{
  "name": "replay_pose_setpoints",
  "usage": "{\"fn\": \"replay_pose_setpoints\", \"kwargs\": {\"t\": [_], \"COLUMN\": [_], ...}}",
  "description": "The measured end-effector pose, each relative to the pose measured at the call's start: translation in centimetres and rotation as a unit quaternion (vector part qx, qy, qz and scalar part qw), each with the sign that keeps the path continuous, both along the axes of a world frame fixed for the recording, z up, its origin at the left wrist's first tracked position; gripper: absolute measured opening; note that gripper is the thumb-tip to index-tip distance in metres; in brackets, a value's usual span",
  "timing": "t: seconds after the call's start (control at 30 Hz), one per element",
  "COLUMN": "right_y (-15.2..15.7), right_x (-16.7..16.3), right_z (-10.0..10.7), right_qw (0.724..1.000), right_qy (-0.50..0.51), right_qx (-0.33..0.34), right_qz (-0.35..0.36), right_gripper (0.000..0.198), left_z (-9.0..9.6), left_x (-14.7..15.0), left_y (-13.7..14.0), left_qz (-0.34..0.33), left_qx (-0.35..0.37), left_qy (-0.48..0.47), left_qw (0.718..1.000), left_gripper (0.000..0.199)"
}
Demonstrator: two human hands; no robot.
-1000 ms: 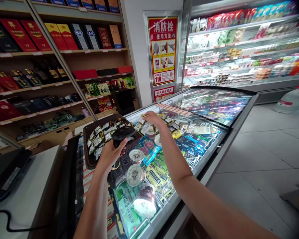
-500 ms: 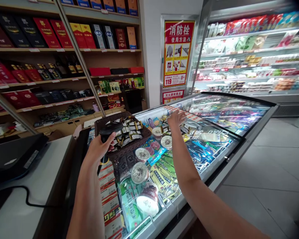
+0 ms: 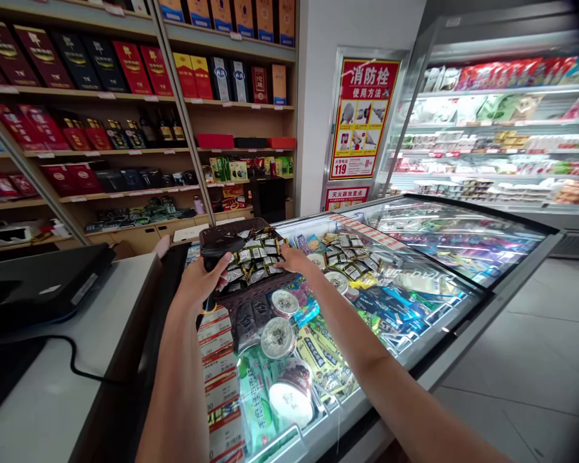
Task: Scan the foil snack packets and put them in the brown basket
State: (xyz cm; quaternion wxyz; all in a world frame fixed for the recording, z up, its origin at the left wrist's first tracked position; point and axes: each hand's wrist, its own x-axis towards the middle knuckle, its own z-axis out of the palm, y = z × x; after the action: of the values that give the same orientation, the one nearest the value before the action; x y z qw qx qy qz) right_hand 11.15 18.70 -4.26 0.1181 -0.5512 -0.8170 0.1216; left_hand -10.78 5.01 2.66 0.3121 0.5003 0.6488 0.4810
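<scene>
My left hand (image 3: 200, 281) is wrapped round the grip of a black handheld barcode scanner (image 3: 222, 242), its head over the near left part of a dark brown woven basket (image 3: 255, 284). Small black-and-gold wrapped packets (image 3: 253, 257) fill the basket. At its right rim is my right hand (image 3: 293, 260), fingers bent in against the packets; what they pinch is hidden. More packets of this kind (image 3: 352, 251) lie in the chest freezer (image 3: 444, 331) beyond my right wrist. Round lidded tubs (image 3: 277, 337) and green wrapped ice pops (image 3: 318, 354) lie nearer me.
A white counter (image 3: 82, 354) with a black device (image 3: 43, 276) and a cable stands to the left. Shelves of boxed goods (image 3: 77, 61) line the back wall beside a red fire-hydrant notice (image 3: 364, 119). A lit refrigerated display (image 3: 502, 128) stands at the right.
My right hand has moved left from above the freezer packets to the basket's right rim, and its fingers have closed in. My left hand keeps the scanner. The view has shifted.
</scene>
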Motion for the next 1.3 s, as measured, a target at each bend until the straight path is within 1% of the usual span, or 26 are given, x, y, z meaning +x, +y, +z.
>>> {"fn": "replay_pose_setpoints", "kwargs": {"t": [0.07, 0.13, 0.2, 0.27, 0.33, 0.4, 0.47, 0.53, 0.6, 0.67, 0.7, 0.77, 0.8, 0.83, 0.9, 1.03, 1.2, 1.3], "right_y": [0.0, 0.2, 0.3, 0.5, 0.6, 0.7, 0.6, 0.5, 0.2, -0.1, -0.3, -0.5, -0.6, -0.5, -0.3, 0.5, 0.5, 0.2], "right_x": [0.4, 0.8, 1.1, 1.4, 1.9, 2.7, 3.5, 4.2, 4.5, 4.5, 4.5, 4.4, 4.4, 4.4, 4.5, 4.7, 4.6, 4.7], "right_z": [-0.1, 0.0, 0.3, 0.8, 1.4, 2.0, 2.6, 3.0, 3.4, 3.7, 3.9, 4.0, 4.1, 4.0, 3.9, 3.5, 3.7, 4.1], "right_qw": [0.999, 0.997, 0.995, 0.992, 0.990, 0.989, 0.984, 0.975, 0.962, 0.935, 0.915, 0.868, 0.851, 0.840, 0.836, 0.837, 0.814, 0.828], "right_qy": [0.038, 0.069, 0.076, 0.067, 0.071, 0.102, 0.149, 0.193, 0.241, 0.324, 0.379, 0.478, 0.508, 0.525, 0.535, 0.537, 0.566, 0.545], "right_qx": [-0.021, -0.022, -0.020, -0.027, -0.006, 0.043, 0.087, 0.105, 0.106, 0.069, 0.035, -0.043, -0.073, -0.089, -0.088, -0.053, -0.103, -0.101], "right_qz": [0.013, 0.031, 0.062, 0.104, 0.123, 0.098, 0.042, -0.018, -0.078, -0.124, -0.135, -0.125, -0.111, -0.100, -0.086, -0.095, -0.077, -0.087], "right_gripper": [0.048, 0.051, 0.052, 0.044, 0.033, 0.028, 0.027, 0.023, 0.020, 0.025, 0.029, 0.044, 0.051, 0.055, 0.051, 0.031, 0.027, 0.025], "left_z": [0.2, 0.3, 0.3, 0.3, 0.2, 0.1, 0.0, 0.0, -0.1, -0.1, -0.1, -0.1, -0.1, -0.1, -0.1, 0.1, 0.1, -0.2], "left_x": [0.3, 0.6, 0.8, 0.9, 0.9, 1.0, 1.1, 1.4, 2.0, 2.7, 3.1, 3.8, 4.1, 4.3, 4.6, 5.1, 6.1, 6.5], "left_y": [-0.2, -0.4, -0.5, -0.5, -0.4, -0.3, -0.1, 0.1, 0.2, 0.2, 0.2, 0.2, 0.1, 0.1, 0.1, 0.0, -0.1, 0.0], "left_qz": [-0.006, -0.012, -0.012, -0.010, -0.009, -0.011, -0.018, -0.023, -0.027, -0.032, -0.037, -0.056, -0.068, -0.080, -0.098, -0.107, -0.120, -0.119], "left_qx": [0.000, -0.003, -0.003, -0.004, -0.004, -0.001, 0.003, 0.004, 0.002, -0.002, -0.004, -0.005, -0.007, -0.009, -0.014, -0.009, -0.001, 0.012], "left_qy": [0.007, 0.013, 0.018, 0.026, 0.031, 0.032, 0.033, 0.029, 0.022, 0.011, 0.007, -0.003, -0.005, -0.003, 0.008, 0.041, 0.021, 0.012], "left_qw": [1.000, 1.000, 1.000, 1.000, 0.999, 0.999, 0.999, 0.999, 0.999, 0.999, 0.999, 0.998, 0.998, 0.997, 0.995, 0.993, 0.993, 0.993], "left_gripper": [0.052, 0.053, 0.055, 0.055, 0.055, 0.055, 0.055, 0.054, 0.054, 0.052, 0.052, 0.052, 0.052, 0.053, 0.054, 0.055, 0.055, 0.055]}}
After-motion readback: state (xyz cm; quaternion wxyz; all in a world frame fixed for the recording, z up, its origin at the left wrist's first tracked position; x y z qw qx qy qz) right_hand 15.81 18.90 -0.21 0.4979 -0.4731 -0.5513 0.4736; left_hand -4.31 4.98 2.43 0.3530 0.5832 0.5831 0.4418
